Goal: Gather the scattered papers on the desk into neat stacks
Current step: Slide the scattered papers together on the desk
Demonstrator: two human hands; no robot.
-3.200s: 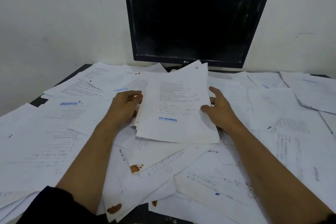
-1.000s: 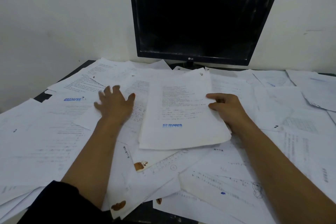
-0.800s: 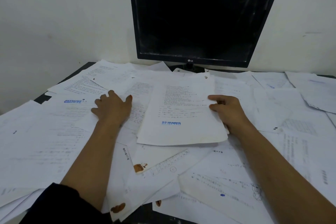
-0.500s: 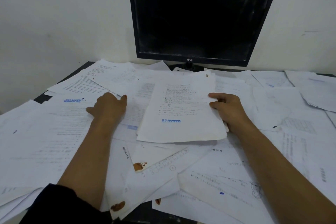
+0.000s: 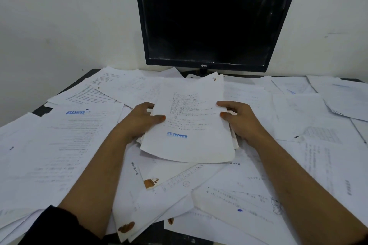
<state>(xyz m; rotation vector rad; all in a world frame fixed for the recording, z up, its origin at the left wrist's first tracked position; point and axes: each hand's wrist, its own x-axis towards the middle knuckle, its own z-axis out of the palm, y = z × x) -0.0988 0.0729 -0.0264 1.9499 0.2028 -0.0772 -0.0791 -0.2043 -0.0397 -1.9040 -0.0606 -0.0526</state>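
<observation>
A stack of white papers [image 5: 189, 121] sits at the desk's centre, its top sheet stamped "REJECTED" in blue. My left hand [image 5: 139, 120] grips the stack's left edge, thumb on top. My right hand [image 5: 239, 119] grips its right edge, thumb on the top sheet. The stack's front edge curls up off the sheets below. Loose printed sheets [image 5: 59, 145] cover the desk all around, some with brown stains [image 5: 151, 182]. Another sheet with a blue "REJECTED" stamp [image 5: 75, 112] lies to the left.
A black monitor [image 5: 215, 20] stands at the back against the white wall, its base just behind the stack. The dark desk [image 5: 83, 77] shows at the back left corner and at the front edge. More sheets [image 5: 338, 97] overlap at the far right.
My left hand left the loose sheets on the left and came to the stack's left edge. Both hands now hold the stack, which has shifted slightly and lifted at the front.
</observation>
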